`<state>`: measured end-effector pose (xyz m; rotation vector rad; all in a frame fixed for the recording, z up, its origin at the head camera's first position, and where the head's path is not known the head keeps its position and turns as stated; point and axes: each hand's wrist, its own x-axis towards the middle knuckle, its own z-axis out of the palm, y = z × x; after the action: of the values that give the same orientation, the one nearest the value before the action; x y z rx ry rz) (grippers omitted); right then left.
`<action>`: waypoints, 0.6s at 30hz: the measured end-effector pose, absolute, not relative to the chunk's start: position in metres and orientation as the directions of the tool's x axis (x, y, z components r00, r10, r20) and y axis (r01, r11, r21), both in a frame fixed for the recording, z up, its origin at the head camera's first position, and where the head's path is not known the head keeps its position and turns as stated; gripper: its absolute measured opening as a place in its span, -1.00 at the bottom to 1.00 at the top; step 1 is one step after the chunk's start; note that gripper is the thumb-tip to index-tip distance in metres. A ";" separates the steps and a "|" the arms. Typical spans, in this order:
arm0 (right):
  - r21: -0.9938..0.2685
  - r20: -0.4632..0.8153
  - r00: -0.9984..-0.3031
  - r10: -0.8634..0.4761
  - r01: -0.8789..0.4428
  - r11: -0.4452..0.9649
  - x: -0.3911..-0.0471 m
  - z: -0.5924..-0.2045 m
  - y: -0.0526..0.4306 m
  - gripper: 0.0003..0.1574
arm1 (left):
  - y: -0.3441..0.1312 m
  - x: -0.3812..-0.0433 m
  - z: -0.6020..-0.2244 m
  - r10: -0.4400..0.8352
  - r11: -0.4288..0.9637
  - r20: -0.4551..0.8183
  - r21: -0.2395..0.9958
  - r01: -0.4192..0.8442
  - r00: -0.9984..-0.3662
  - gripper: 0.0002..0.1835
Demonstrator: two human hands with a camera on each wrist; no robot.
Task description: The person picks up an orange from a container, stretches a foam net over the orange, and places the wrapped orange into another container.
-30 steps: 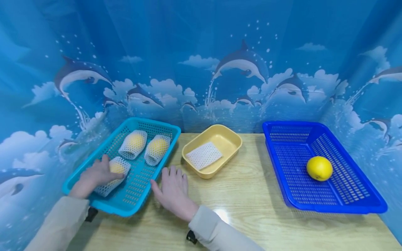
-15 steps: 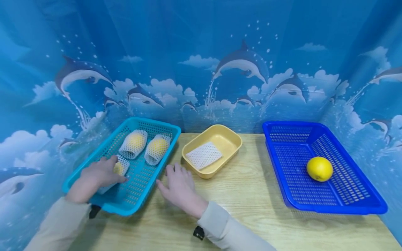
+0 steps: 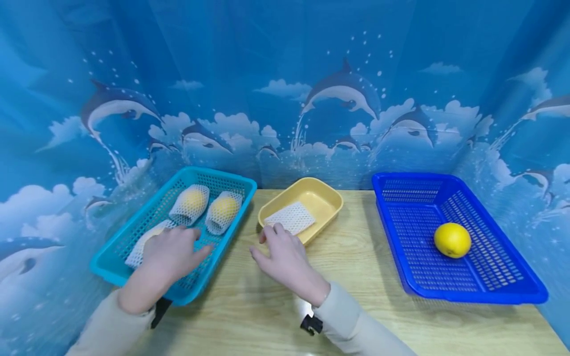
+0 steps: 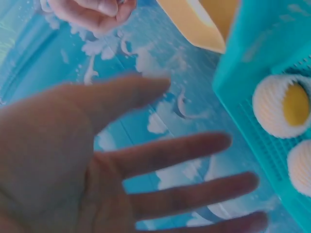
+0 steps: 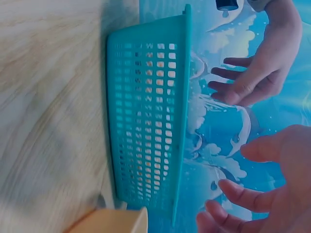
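Observation:
My left hand (image 3: 171,254) hovers over the near part of the turquoise basket (image 3: 107,273), fingers spread and holding nothing, as the left wrist view confirms. Partly behind it lies a yellow fruit in a white foam net (image 3: 147,242). Two more netted fruits (image 3: 191,201) (image 3: 223,211) sit farther back in that basket. Just in front of the yellow tray (image 3: 327,187) is my right hand (image 3: 289,262), its fingers loosely bent around nothing. A flat white foam net (image 3: 294,217) lies in the tray, its near corner covered by the right hand.
A dark blue basket (image 3: 490,295) stands at the right on the wooden table (image 3: 356,267), holding one bare yellow fruit (image 3: 452,240), lemon-like in look. A curtain printed with dolphins (image 3: 285,123) hangs behind and at the sides.
My left hand has let go of the nearest netted fruit and moved right, above the basket. That fruit now lies at a slightly different angle. My right hand has moved right, toward the yellow tray.

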<state>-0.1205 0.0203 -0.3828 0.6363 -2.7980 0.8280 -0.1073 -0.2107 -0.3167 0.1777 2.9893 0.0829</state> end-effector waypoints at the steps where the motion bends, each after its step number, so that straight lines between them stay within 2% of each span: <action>1: -0.490 0.261 -0.897 -0.356 -0.441 0.752 -0.120 -0.382 0.024 -0.67 | -0.206 -0.106 -0.317 0.123 0.991 -0.093 0.063 0.117 -0.988 -0.50; 5: -0.505 0.248 -0.900 -0.358 -0.435 0.746 -0.121 -0.378 0.039 -0.68 | -0.183 -0.106 -0.322 0.127 0.988 0.150 0.073 0.139 -0.980 -0.66; 8: -0.504 0.232 -0.909 -0.346 -0.416 0.757 -0.123 -0.376 0.053 -0.68 | -0.164 -0.111 -0.327 0.140 0.982 0.281 0.081 0.169 -0.949 -0.61; 18: -0.486 0.182 -0.946 -0.267 -0.323 0.812 -0.127 -0.360 0.102 -0.70 | -0.099 -0.133 -0.341 0.233 0.954 0.410 0.077 0.289 -0.882 -0.58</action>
<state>-0.1268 0.1023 -0.3603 0.4720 -2.8894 0.8033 -0.1326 -0.0990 -0.3411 0.4889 3.5070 0.2464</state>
